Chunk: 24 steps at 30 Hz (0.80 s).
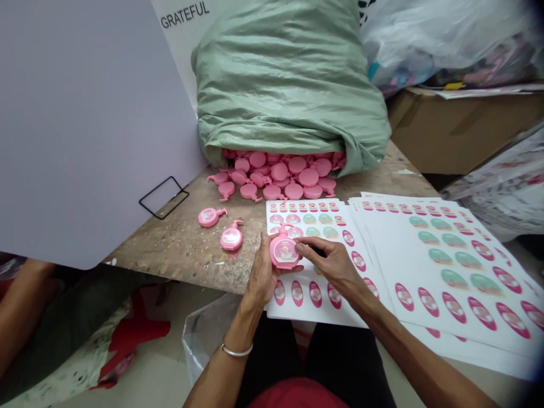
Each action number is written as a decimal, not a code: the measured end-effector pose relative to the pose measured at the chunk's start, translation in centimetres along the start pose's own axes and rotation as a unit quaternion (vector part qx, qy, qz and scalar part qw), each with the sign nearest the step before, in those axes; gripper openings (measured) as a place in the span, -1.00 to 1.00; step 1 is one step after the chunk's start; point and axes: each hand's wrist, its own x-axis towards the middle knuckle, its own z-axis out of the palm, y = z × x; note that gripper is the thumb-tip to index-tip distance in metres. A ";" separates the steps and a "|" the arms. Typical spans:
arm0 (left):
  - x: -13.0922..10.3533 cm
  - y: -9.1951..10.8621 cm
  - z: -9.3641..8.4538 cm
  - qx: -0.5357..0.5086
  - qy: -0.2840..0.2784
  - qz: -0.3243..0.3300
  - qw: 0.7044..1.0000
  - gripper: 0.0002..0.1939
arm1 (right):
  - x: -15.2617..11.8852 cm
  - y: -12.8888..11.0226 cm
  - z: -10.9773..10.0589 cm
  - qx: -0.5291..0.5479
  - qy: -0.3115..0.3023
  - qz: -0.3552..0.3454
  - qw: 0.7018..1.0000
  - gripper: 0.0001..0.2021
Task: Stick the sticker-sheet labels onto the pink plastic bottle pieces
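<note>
A pink toy bottle with a pump top is held upright in my left hand, a round label on its face. My right hand has its thumb and forefinger pinched together at the label's right edge; anything between those fingertips is too small to make out. Under both hands lies a white sticker sheet with pink and green labels. Two labelled bottles, one behind the other, rest on the wooden table to the left.
A green sack spills many plain pink bottles at the back. More sticker sheets overlap on the right. A grey panel and black wire frame stand left. Another person's arm shows at far left.
</note>
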 end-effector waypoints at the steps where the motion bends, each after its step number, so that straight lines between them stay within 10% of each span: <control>1: 0.0 0.0 0.0 0.000 0.003 0.001 1.000 -0.51 | 0.0 0.1 0.0 0.000 0.002 -0.007 1.000 -0.64; 24: -0.5 0.4 0.6 -0.005 0.009 0.004 1.000 -0.44 | -0.2 0.0 0.1 -0.020 0.030 -0.045 0.998 -0.68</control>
